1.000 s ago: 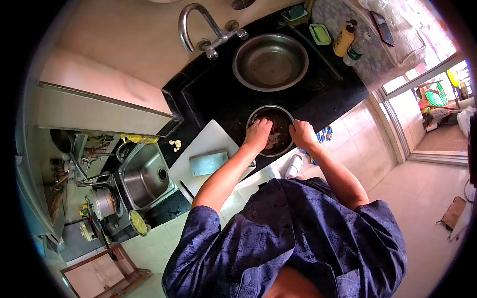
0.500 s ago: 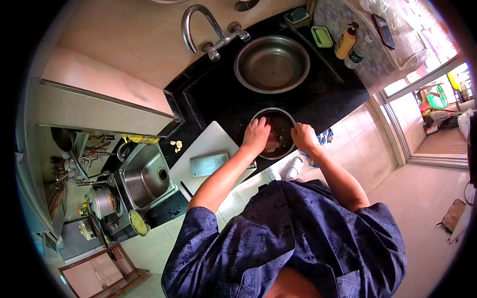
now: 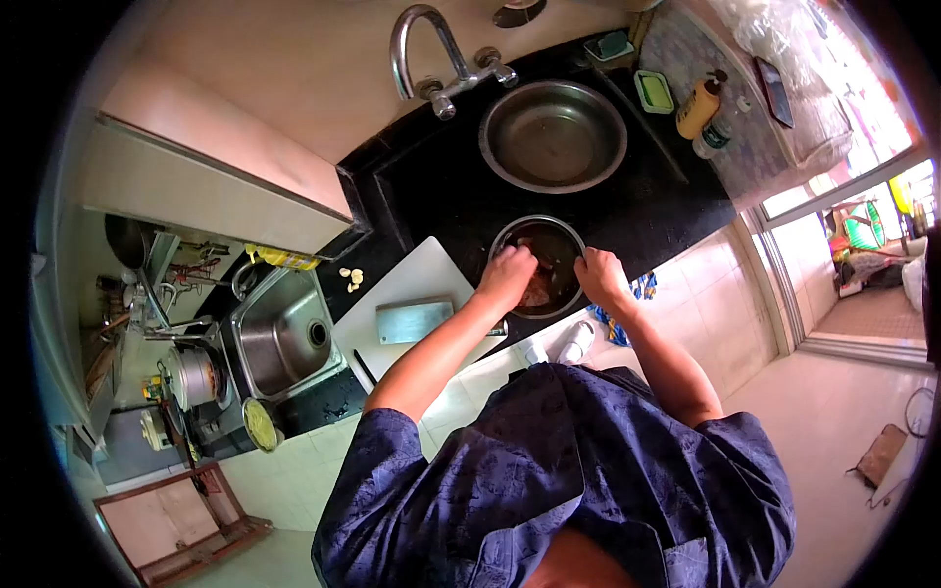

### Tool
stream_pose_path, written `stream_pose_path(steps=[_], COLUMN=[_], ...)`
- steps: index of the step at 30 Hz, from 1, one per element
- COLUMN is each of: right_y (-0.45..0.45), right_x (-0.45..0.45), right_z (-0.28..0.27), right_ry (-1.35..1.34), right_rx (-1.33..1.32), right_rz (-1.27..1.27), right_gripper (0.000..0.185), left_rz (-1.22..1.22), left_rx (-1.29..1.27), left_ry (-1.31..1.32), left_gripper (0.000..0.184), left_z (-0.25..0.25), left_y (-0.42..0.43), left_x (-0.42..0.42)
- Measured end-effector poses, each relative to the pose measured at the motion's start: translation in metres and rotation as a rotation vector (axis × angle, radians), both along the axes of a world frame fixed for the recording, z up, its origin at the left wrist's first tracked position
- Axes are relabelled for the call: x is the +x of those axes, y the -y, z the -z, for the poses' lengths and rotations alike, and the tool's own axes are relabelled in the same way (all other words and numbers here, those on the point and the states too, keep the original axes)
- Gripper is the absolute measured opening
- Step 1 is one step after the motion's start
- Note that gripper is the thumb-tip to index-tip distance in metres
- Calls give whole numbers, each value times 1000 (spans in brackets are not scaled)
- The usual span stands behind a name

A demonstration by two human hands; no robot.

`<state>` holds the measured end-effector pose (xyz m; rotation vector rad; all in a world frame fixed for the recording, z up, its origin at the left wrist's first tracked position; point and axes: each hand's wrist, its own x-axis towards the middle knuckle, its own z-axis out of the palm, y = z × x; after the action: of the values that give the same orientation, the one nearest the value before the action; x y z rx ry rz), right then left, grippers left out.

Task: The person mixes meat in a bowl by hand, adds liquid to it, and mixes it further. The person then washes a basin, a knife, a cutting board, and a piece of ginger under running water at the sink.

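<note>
Right hand (image 3: pixel 600 275) pinches the bowl (image 3: pixel 561 237) at its rim — best kept steady — left hand (image 3: pixel 510 275) dips to reddish pieces (image 3: pixel 536 292), finger grip unclear.

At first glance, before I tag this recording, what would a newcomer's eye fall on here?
Probably the small metal bowl near the counter's front edge, with the left hand reaching in and the right hand at its rim. Next, the broad cleaver on the white board left of it, then the wide metal basin beyond the bowl.
</note>
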<state>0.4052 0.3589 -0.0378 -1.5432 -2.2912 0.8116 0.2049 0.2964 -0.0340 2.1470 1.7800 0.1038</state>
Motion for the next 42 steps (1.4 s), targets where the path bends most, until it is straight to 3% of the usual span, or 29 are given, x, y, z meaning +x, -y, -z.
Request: stream_pose_path(steps=[2, 5, 9, 10, 14, 17, 18, 21, 23, 24, 26, 29, 30, 31, 33, 36, 39, 41, 42], right_y=[-2, -5, -11, -10, -13, -15, -14, -11, -12, -14, -10, -3, -3, -3, -4, 4, 2, -3, -4], right_x=[-2, -15, -23, -28, -47, -53, -57, -65, -66, -65, -68, -80, -81, -80, -78, -80, -83, -75, -72], right_z=[-1, -24, -30, -36, -42, -46, -45, -47, -47, -45, -42, -41, -39, -38, -42, -45, -46, -37, -36], right_ry=[-11, -6, 13, 21, 18, -25, -32, -41, -58, -76, -82, -63, -66, -65, -88, -82, -74, -63, -69], right_rx=[10, 1, 26, 1, -3, 28, 37, 57, 53, 48, 33, 40, 48, 54, 55, 7, -16, -18, -36], right_rz=[-38, -52, -136, -130, -190, -229, -250, -259, -265, -276, -296, -320, -321, -324, -351, -378, -380, -392, -396], right_gripper=[33, 33, 33, 33, 34, 35, 34, 33, 33, 32, 32, 31, 31, 31, 31, 30, 30, 30, 31], left_rz=[-215, 42, -233, -337, 149, -415, -479, -229, -148, -452, -702, -619, -495, -265, -756, -934, -441, -461, -635], left_rx=[182, 171, 65, 196, 34, 155, 288, 161, 216, 132, -89, 49, 167, 352, 32, 286, 151, 71, 32], left_ry=[8, -58, -43, -27, -17, -14, -51, -18, -54, -42, -153, -82, -152, 54, 132, 149, 29, -82, -65], left_gripper=[16, 17, 27, 27, 30, 23, 19, 28, 37, 38, 37, 43, 26, 30, 33, 38, 46, 45, 43], left_z=[-9, -8, -18, -29, -21, -44, -35, -19, -13, -34, -49, -10, -3, -15, -42, -33, -11, -13, -36], left_y=[3, 17, 10, 14, 28, 32, 32, 41, 46, 48, 43, 38, 46, 54, 54, 43, 55, 65, 66], left_x=[1, 2, -23, -19, -26, -22, -27, -22, -30, -23, -22, -29, -24, -23, -8, -10, -11, -13, -11])
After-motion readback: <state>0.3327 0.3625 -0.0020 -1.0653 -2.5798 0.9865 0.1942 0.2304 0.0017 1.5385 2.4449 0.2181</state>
